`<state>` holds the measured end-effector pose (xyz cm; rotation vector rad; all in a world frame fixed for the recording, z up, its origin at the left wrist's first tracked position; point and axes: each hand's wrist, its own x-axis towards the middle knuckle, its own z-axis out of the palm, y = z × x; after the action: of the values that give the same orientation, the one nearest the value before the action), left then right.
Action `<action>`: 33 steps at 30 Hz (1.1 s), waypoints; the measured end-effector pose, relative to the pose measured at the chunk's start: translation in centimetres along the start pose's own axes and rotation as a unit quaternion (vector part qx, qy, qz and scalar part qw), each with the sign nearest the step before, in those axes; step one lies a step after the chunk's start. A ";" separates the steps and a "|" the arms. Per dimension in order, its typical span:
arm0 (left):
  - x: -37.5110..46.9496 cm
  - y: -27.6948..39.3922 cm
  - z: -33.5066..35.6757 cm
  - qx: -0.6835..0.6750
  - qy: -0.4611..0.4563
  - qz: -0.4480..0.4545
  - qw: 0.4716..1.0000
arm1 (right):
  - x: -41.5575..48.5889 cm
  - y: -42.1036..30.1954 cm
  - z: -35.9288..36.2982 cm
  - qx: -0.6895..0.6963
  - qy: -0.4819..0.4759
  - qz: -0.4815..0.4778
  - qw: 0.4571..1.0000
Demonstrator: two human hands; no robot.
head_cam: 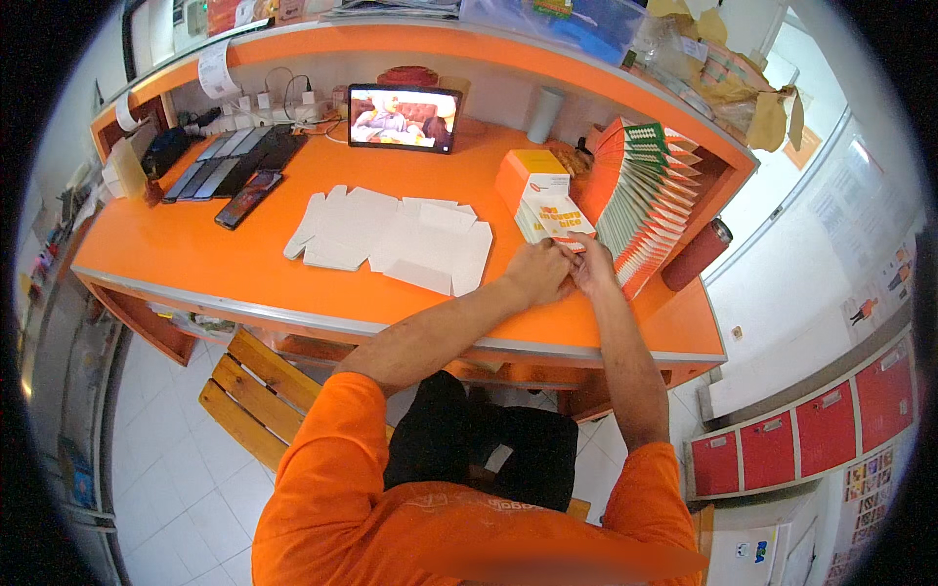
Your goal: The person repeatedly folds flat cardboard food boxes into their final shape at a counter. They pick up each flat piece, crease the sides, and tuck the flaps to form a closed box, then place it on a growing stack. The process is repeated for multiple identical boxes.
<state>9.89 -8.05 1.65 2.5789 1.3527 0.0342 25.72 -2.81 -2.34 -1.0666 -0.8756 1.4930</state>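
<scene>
Both hands meet at the near end of a printed folding carton [563, 220] on the orange desk. My left hand [541, 271] is at its lower left edge, fingers curled and partly hidden. My right hand [592, 265] lies against it, with a finger on the carton's near edge. Behind that carton stands an orange, yellow and white box [538, 173]. Right of the hands, a long row of folded cartons [645, 198] fans out. Unfolded white cardboard blanks [399, 238] lie flat to the left of the hands.
A tablet [403, 117] stands at the desk's back, with several phones [220, 165] and chargers to its left. A red bottle [698, 253] and a pale cylinder [546, 115] are farther right. A wooden slatted chair [256, 395] stands below the desk's front edge [293, 302].
</scene>
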 end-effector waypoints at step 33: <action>-1.2 -3.4 0.3 0.051 0.113 -0.049 0.991 | 7.7 0.1 5.8 -0.637 0.095 -0.449 0.620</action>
<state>6.54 -7.23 0.71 2.6538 1.5966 0.2533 19.81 4.86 -1.78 -1.3069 -1.9999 -0.3219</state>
